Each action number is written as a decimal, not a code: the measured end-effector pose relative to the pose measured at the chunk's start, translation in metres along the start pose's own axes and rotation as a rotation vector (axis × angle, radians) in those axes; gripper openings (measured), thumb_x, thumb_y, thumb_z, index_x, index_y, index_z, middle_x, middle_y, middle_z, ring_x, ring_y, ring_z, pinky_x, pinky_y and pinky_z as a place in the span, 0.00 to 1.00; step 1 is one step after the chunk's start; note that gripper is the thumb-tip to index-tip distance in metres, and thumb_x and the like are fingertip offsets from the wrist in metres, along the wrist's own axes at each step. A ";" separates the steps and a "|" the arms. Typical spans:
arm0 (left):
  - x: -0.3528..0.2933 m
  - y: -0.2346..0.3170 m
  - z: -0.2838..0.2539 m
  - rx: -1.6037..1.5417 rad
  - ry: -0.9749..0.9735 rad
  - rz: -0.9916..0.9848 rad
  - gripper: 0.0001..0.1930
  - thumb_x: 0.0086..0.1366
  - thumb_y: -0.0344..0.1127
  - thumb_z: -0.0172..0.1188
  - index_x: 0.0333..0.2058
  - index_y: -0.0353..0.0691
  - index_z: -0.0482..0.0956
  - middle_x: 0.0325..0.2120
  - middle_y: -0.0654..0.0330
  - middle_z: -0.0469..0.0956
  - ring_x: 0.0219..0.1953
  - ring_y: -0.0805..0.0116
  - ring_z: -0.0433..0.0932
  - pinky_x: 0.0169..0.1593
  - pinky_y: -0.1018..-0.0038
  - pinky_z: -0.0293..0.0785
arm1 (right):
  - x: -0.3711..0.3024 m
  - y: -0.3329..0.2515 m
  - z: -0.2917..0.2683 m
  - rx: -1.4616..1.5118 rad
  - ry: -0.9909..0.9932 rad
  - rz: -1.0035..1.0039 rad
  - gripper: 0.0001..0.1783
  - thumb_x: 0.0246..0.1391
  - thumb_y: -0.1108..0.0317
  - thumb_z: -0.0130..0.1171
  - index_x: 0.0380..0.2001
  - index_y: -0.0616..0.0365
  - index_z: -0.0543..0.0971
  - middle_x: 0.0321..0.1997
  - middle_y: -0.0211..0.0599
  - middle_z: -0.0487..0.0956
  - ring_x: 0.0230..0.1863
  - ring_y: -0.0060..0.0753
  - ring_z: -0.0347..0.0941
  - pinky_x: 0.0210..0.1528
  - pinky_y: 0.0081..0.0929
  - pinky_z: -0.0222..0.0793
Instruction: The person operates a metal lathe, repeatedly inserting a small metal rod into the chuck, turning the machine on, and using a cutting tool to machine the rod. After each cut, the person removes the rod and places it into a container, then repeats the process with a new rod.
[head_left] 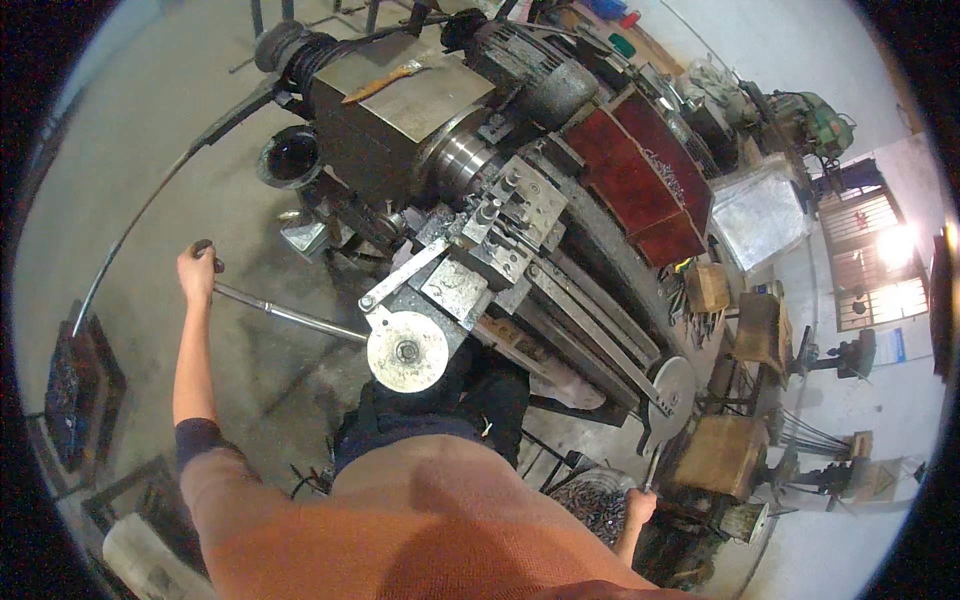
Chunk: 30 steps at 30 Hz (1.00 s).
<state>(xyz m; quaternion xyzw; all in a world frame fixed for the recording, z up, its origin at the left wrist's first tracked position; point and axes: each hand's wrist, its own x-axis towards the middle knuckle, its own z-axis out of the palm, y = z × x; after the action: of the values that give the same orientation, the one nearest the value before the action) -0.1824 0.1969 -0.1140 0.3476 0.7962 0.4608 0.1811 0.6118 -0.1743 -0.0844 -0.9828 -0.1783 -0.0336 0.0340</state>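
Observation:
My left hand (196,276), arm stretched out at the left, is closed round the dark knob end of a long metal lever (290,314). That lever runs to a pale round disc (407,372) at the near end of a lathe's slide. At the lower right my right hand (638,508) is wrapped round a thin handle (653,468) that hangs from a grey round plate (676,385) at the end of the bed rails. Between my hands lie the tool slide (500,250) and, beyond it, a shiny cylindrical spindle (466,160); its work end is too small to make out.
A wooden-handled brush (385,80) lies on the metal headstock cover (430,105). Behind the rails sit a dark red tray (640,170) with small metal bits and an electric motor (540,75). A container of small metal parts (592,505) stands near my right hand. Other bench machines line the right wall.

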 end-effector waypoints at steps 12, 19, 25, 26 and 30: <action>-0.035 -0.015 0.035 -0.642 0.340 -0.225 0.09 0.53 0.26 0.47 0.26 0.22 0.70 0.20 0.48 0.73 0.16 0.61 0.74 0.19 0.71 0.73 | 0.071 0.052 0.024 -0.222 0.150 -0.156 0.23 0.34 0.48 0.61 0.29 0.55 0.77 0.27 0.45 0.77 0.33 0.54 0.73 0.37 0.45 0.68; -0.001 0.046 0.116 -0.237 0.037 -0.142 0.10 0.50 0.27 0.47 0.21 0.22 0.71 0.17 0.49 0.73 0.14 0.62 0.74 0.19 0.70 0.71 | 0.126 0.038 0.011 -0.172 0.002 -0.087 0.20 0.37 0.56 0.53 0.25 0.65 0.75 0.29 0.54 0.77 0.36 0.57 0.73 0.39 0.45 0.68; 0.039 0.050 0.180 -0.465 -0.128 -0.182 0.09 0.50 0.29 0.52 0.20 0.24 0.72 0.15 0.51 0.74 0.14 0.63 0.74 0.18 0.72 0.70 | 0.094 0.052 0.020 -0.155 0.000 -0.070 0.21 0.36 0.54 0.56 0.24 0.65 0.75 0.29 0.56 0.77 0.35 0.55 0.74 0.39 0.44 0.69; 0.040 0.048 0.185 -0.543 -0.101 -0.229 0.09 0.51 0.28 0.51 0.21 0.24 0.71 0.15 0.51 0.74 0.13 0.63 0.74 0.17 0.73 0.71 | 0.086 0.060 0.028 -0.166 0.024 -0.035 0.20 0.36 0.54 0.56 0.24 0.64 0.76 0.31 0.56 0.77 0.37 0.55 0.74 0.39 0.45 0.69; 0.027 0.046 0.179 -0.513 -0.165 -0.113 0.10 0.51 0.29 0.49 0.22 0.24 0.71 0.15 0.51 0.73 0.12 0.63 0.73 0.16 0.72 0.71 | 0.031 0.018 0.008 -0.086 -0.020 0.064 0.21 0.35 0.58 0.52 0.27 0.68 0.76 0.33 0.61 0.75 0.39 0.58 0.73 0.42 0.45 0.68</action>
<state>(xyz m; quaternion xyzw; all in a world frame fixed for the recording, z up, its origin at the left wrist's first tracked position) -0.0738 0.3405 -0.1650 0.2820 0.6540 0.6068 0.3529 0.6473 -0.1795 -0.0912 -0.9888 -0.1456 -0.0304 -0.0088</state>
